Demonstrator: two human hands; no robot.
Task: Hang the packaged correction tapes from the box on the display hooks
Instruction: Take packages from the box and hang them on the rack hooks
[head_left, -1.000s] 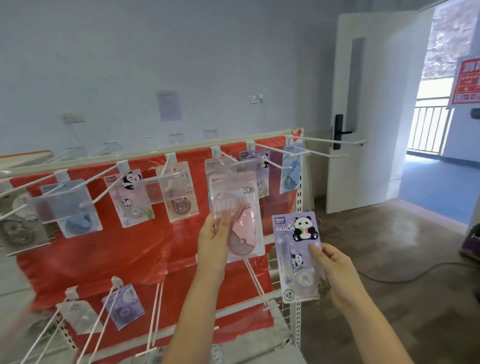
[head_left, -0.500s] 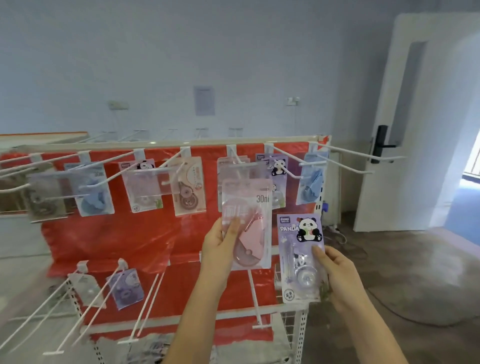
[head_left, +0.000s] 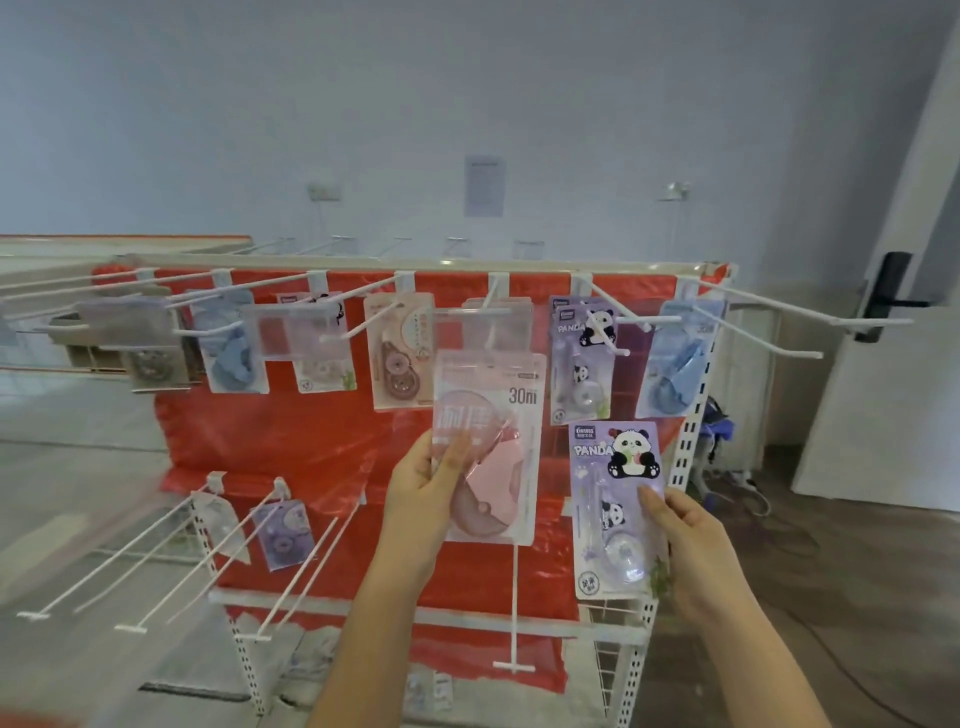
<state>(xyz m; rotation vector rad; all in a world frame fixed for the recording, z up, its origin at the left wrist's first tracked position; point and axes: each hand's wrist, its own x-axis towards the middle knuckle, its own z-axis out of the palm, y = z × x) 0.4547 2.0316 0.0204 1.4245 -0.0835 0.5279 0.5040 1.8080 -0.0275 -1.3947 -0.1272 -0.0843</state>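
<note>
Before the hook rack (head_left: 447, 266), the pink pack (head_left: 488, 447) is held left of the panda pack (head_left: 615, 506).

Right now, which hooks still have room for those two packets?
Bare: the two rightmost top hooks, beyond the blue packet, and the lower-row hooks right of the small purple packet. Crowded: the top row from the blue packet leftward.

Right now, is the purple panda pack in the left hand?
No, the right hand holds the purple panda pack; the left hand holds the pink pack.
</note>
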